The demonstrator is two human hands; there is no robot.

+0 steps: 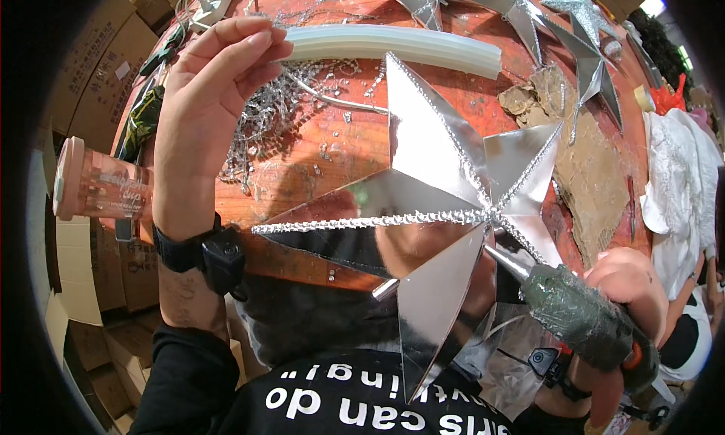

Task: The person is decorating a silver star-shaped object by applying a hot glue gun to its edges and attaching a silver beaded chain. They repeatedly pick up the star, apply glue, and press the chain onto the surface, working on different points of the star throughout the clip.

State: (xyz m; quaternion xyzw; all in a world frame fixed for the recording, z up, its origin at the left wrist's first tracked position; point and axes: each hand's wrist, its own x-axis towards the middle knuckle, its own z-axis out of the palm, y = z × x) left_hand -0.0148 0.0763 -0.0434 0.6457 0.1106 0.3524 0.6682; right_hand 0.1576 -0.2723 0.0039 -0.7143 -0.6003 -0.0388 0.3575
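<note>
While the left hand (pixel 202 110) lifts a pale glue stick (pixel 393 46) by one end, fingers pinched narrow on it, the stick's long axis runs roughly level, free end pointing to the person's right, above the desk (pixel 332 152).

Right hand (pixel 615 284) wrapped tight round a glue gun (pixel 581 318); nozzle points up and left, its tip at the centre of a silver star (pixel 445 208).

Star held close over the desk's near edge. Longest arm points left, another down toward the person's chest, one up toward the stick. Beaded trim along the ridges.

Desk: orange-red, worn. Loose tangle of silver bead chain (pixel 279 118) just under the stick. More stars (pixel 521 12) at the far edge. Brown paper scraps (pixel 581 163) to the right.

Room: cardboard boxes (pixel 91 72) stacked left, clear bottle with pink cap (pixel 98 186) beside them, white cloth (pixel 680 186) at right.
</note>
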